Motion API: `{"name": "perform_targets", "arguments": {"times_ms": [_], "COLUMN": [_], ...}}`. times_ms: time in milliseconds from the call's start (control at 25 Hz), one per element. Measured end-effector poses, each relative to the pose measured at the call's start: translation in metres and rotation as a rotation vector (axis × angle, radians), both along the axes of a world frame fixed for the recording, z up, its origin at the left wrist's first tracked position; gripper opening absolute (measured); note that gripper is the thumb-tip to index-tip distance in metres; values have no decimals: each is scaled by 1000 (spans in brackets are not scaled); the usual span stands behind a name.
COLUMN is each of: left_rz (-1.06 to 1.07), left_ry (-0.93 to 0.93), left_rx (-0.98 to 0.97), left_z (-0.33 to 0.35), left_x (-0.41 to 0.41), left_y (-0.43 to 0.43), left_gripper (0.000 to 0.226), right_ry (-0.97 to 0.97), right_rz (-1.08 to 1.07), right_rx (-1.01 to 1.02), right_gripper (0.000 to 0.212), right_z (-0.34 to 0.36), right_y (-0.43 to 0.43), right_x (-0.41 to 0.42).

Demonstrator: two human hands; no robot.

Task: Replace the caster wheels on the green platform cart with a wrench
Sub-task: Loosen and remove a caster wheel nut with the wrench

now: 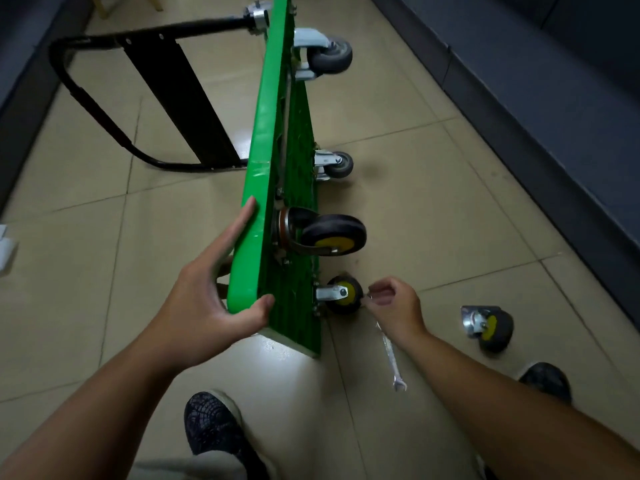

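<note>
The green platform cart (273,140) was seen tipped onto its long edge on the tiled floor (450,209), with its underside turned to the right and its black handle (114,98) laid out flat to the left. Four casters were mounted on the underside. Two grey casters were fitted at the far end, one high (329,53) and one low (337,164). A larger black caster with a yellow hub (332,233) was fitted at the near end, and a smaller yellow-hubbed caster (343,294) sat below it, close to the floor.

The near top corner of the cart was held by the left hand (207,296). Its fingers were laid straight along the upper face and its thumb was hooked round the edge onto the ribbed underside.

The right hand (394,306) was held just beside the lower near caster, and its fingers were curled round the wrench (393,362). The ring end of the wrench could be made out at the fingertips. The shaft was seen running back under the wrist, with the open end pointed toward the person. Whether that end touched the floor could not be told.

A loose caster (488,329) with a yellow hub was left on the floor to the right, well apart from the cart. Two dark shoes were visible, one (211,427) by the near end of the cart and one (547,379) near the loose caster.
</note>
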State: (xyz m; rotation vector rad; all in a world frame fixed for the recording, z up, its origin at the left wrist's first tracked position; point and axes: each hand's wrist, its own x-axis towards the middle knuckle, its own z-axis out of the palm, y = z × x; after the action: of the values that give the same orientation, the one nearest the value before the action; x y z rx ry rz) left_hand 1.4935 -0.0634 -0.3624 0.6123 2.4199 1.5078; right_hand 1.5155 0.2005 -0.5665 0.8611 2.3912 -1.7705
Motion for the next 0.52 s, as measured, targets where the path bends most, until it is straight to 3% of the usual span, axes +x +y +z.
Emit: {"name": "perform_targets", "arguments": {"times_ms": [120, 240, 360, 520], "left_rz": [-36, -37, -29, -28], "left_ry": [128, 230, 233, 248], "left_rx": [-96, -148, -171, -202], "left_z": [-9, -9, -7, -8], "left_x": [-3, -7, -7, -8], "left_y": [1, 1, 4, 5], "left_gripper": [96, 94, 94, 93], "right_ry": [-130, -199, -185, -199], "right_rz": [-38, 62, 37, 167], "right_rx": [-2, 99, 135, 282], "right_gripper": [18, 19, 19, 14], "right_z": [-68, -98, -118, -136], "right_y": [-17, -19, -17, -5], "right_x": [21, 31, 32, 38]}}
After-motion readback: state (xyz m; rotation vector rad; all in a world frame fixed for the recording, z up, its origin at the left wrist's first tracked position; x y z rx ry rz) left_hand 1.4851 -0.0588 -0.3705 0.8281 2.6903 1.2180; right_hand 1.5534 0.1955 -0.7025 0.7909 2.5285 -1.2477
